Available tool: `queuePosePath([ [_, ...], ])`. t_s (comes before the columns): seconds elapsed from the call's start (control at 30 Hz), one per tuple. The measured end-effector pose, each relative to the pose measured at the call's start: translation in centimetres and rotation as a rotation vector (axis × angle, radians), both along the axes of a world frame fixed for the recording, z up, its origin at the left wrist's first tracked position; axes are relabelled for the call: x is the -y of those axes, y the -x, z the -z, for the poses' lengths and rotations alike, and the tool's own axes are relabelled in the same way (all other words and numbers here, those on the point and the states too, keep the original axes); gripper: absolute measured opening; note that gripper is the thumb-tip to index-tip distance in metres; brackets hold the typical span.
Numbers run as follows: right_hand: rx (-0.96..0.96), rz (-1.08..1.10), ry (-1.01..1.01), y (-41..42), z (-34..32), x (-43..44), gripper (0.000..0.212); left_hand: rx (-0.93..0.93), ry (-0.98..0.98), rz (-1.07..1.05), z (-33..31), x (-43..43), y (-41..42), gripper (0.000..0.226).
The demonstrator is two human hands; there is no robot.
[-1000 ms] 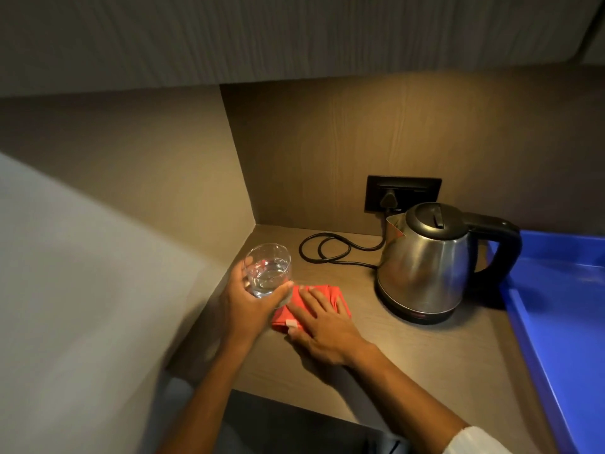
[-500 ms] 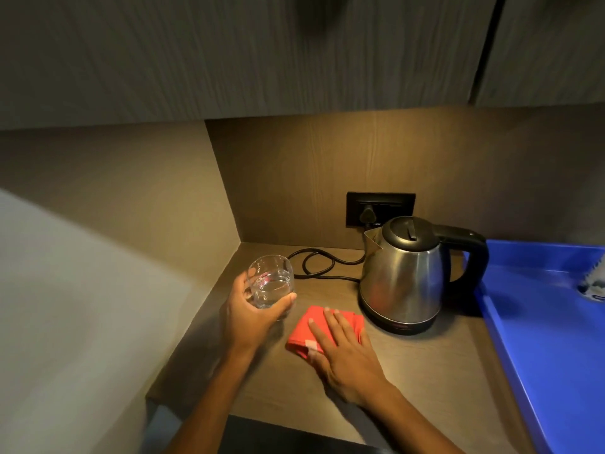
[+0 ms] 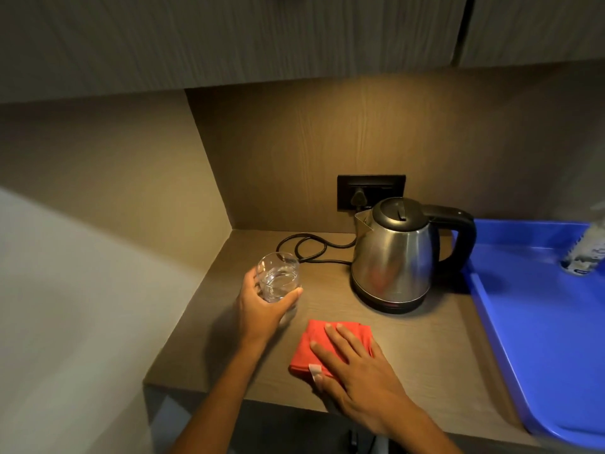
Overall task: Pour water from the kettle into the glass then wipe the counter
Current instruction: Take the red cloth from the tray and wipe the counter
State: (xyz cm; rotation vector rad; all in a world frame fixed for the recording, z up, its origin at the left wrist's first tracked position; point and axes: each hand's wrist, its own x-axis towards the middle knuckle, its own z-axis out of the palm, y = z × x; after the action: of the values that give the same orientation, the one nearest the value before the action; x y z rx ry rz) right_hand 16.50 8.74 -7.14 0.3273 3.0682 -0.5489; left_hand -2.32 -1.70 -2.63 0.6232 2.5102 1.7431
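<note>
Right hand (image 3: 363, 371): flat on the red cloth (image 3: 330, 345), fingers (image 3: 340, 342) spread, pressing it to the table (image 3: 435, 348).
Left hand (image 3: 262, 309): fingers wrapped around the glass (image 3: 278, 276), which holds water, left of the cloth.
Kettle (image 3: 396, 257): steel, upright on its base behind the cloth, lid shut, cord (image 3: 307, 247) running to the wall socket (image 3: 371, 191).
Blue tray (image 3: 550, 322): right of the kettle.

A blue tray (image 3: 537, 322) holds a bottle (image 3: 586, 253); a wall socket (image 3: 371, 191) sits behind.
</note>
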Motion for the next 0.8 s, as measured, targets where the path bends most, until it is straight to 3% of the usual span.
queuePosePath([
  [0.13,0.029,0.056,0.054,-1.4,-0.9,-0.3,0.058,0.033,0.076,0.012,1.2,-1.0,0.0,0.095],
  [0.23,-0.131,0.169,0.013,-1.1,-2.1,-1.6,0.047,0.069,0.099,0.03,1.8,-1.7,0.3,0.101],
  [0.43,-0.001,0.383,0.016,-0.2,-3.0,-3.7,0.071,0.092,0.131,0.021,2.6,-2.0,1.0,0.102],
  [0.57,0.061,0.479,0.136,0.6,-3.8,-4.0,0.046,0.107,0.172,0.014,1.9,-2.3,0.3,0.113],
  [0.63,-0.02,0.481,0.251,0.6,-3.9,-3.7,0.03,0.005,0.178,-0.031,1.2,-1.3,-1.1,0.117],
  [0.7,-0.174,0.471,0.525,-0.1,-3.9,-3.4,0.023,-0.154,0.142,0.031,0.7,-0.1,-3.3,0.102],
  [0.8,-0.374,0.381,0.954,-2.2,-4.8,-4.1,0.017,-0.066,0.169,0.329,-0.2,0.2,-7.1,0.076],
])
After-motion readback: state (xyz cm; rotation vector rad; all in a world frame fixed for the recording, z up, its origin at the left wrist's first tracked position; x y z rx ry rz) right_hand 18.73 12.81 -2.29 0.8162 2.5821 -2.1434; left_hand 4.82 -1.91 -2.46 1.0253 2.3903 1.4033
